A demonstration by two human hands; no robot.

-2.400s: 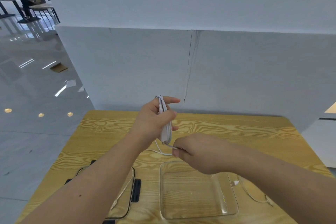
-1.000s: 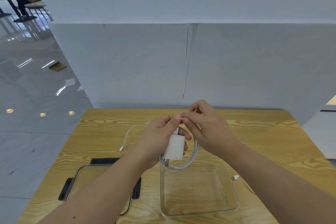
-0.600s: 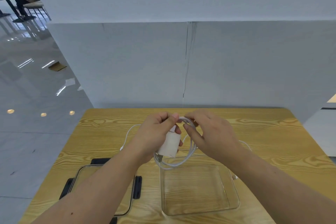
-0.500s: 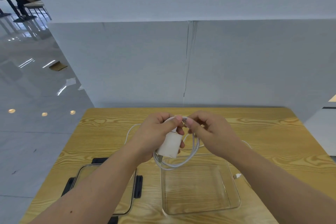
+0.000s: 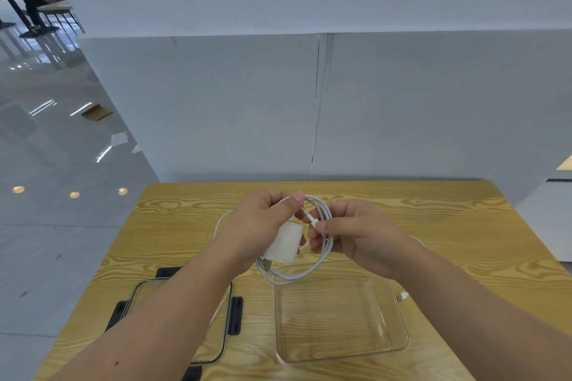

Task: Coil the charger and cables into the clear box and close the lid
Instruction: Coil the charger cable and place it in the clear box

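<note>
My left hand (image 5: 258, 227) holds a white charger block (image 5: 284, 244) above the table, with a white cable (image 5: 309, 274) looped around it in a coil. My right hand (image 5: 356, 233) pinches the cable's plug end against the coil, just right of the charger. Below the hands sits the clear box (image 5: 399, 315), open and with nothing in it. Its clear lid (image 5: 223, 334) with black clips lies to the left, partly hidden by my left forearm. Another white cable's plug (image 5: 402, 297) lies beside the box's right wall.
The wooden table (image 5: 448, 226) stands against a grey partition wall (image 5: 402, 102). A loose white cable (image 5: 221, 221) curves on the table behind my left hand. Shiny floor lies to the left, where a person sits far off at another table.
The cable has been wound into a loop around the charger. My right hand has moved from the top of the coil to its right side, pinching the plug end.
</note>
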